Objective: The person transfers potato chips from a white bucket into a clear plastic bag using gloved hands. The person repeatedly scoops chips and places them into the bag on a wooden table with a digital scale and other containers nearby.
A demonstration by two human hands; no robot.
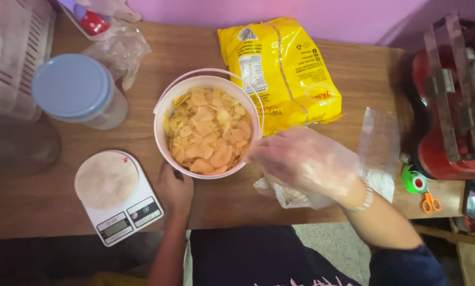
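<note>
White bucket (pixel 160 124) of chips (pixel 208 132) steadied at near rim by left hand (pixel 175 189), fingers curled; gloved right hand (pixel 301 161) held loosely spread beside rim, nothing gripped.

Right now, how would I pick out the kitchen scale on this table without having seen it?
Start at the white bucket of chips in the middle of the wooden table. Just to its lower left, beside the left hand, lies the kitchen scale. It is the only flat white thing, with a round plate and a small grey display.
</note>
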